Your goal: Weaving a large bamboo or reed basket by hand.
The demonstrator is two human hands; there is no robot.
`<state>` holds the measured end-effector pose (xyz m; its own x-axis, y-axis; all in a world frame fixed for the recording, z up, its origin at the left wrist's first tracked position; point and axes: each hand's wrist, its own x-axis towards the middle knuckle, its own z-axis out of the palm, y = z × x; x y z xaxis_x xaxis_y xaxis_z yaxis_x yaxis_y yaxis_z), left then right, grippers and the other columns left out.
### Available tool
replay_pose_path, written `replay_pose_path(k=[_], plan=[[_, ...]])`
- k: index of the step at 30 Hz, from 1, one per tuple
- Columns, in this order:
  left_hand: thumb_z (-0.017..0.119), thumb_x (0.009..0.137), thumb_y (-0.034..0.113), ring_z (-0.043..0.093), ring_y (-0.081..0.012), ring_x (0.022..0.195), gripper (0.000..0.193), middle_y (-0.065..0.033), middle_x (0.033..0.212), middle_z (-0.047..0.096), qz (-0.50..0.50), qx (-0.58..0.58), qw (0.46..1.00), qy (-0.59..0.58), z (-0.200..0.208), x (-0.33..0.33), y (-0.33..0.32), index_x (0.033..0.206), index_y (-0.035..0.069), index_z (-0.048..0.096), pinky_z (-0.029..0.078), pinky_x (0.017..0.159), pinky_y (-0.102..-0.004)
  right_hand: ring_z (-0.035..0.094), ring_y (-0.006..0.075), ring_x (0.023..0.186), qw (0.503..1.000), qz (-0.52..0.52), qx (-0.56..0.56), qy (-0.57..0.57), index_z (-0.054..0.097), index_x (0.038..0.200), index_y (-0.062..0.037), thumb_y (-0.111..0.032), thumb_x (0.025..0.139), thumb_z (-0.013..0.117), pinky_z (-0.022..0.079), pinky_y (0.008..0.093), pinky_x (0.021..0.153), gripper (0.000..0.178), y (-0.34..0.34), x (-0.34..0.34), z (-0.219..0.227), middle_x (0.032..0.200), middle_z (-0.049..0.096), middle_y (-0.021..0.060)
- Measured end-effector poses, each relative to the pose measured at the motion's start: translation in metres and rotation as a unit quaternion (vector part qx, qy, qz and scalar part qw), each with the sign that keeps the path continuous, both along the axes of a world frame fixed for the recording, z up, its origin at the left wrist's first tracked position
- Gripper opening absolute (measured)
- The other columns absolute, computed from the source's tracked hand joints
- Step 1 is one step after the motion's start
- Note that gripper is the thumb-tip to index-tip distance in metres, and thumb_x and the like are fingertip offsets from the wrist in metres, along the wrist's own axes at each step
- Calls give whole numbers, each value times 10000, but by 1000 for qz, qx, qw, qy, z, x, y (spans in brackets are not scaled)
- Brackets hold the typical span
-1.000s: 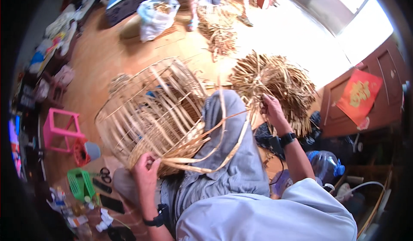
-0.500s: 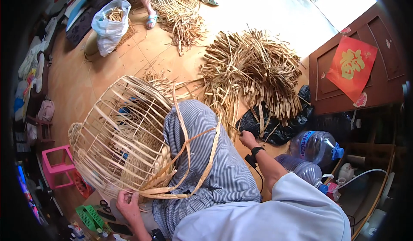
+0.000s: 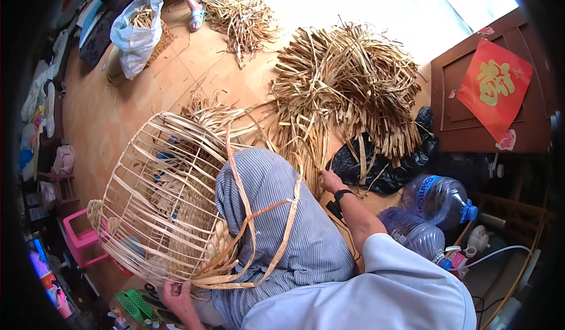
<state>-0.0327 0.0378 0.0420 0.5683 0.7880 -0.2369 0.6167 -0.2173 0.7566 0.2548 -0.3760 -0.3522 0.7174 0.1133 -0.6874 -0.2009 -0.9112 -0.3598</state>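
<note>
A half-woven basket (image 3: 162,183) with a wire frame and pale dried plant strips lies on its side at the left, against my raised knee under striped cloth (image 3: 276,206). My left hand (image 3: 178,299) pinches the basket's lower edge, where loose strips gather. Long strips (image 3: 289,218) loop from there across the cloth. Beyond the knee, my right hand (image 3: 333,181) has its fingers closed at the near ends of a big heap of dried plant strips (image 3: 347,88). A strip seems to be between those fingertips, though it is small in view.
Black plastic (image 3: 376,165) lies under the heap. Large clear bottles (image 3: 435,200) and a brown door (image 3: 471,94) are at the right. At the left stand a pink stool (image 3: 82,236) and a white bag of strips (image 3: 138,38). Another person's foot (image 3: 196,21) is at the back.
The view has shifted a little. My right hand stays at the strip ends, and my left hand still holds the basket's edge. The basket looks slightly tipped compared with before.
</note>
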Motion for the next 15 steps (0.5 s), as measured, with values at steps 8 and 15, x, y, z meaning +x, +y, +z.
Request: replay_pose_path(k=[8,15], plan=[[769,854,-31,645,-92,822,221,-53,948,715,-20,-21,999,-30,0,-3,1,1028,-11,635,515,776,-238,655,127,722,888,-367,259,-97,700,1069,4,5,877,646,566,293,622,200,-30,5,-9,841,702,61],[758,858,-44,663,-122,913,251,-71,1022,708,-11,-35,999,-25,4,-1,1,1078,-16,641,516,867,-255,650,134,731,812,-388,415,135,696,1115,-19,2,942,527,514,240,662,243,-38,-10,19,937,701,62]])
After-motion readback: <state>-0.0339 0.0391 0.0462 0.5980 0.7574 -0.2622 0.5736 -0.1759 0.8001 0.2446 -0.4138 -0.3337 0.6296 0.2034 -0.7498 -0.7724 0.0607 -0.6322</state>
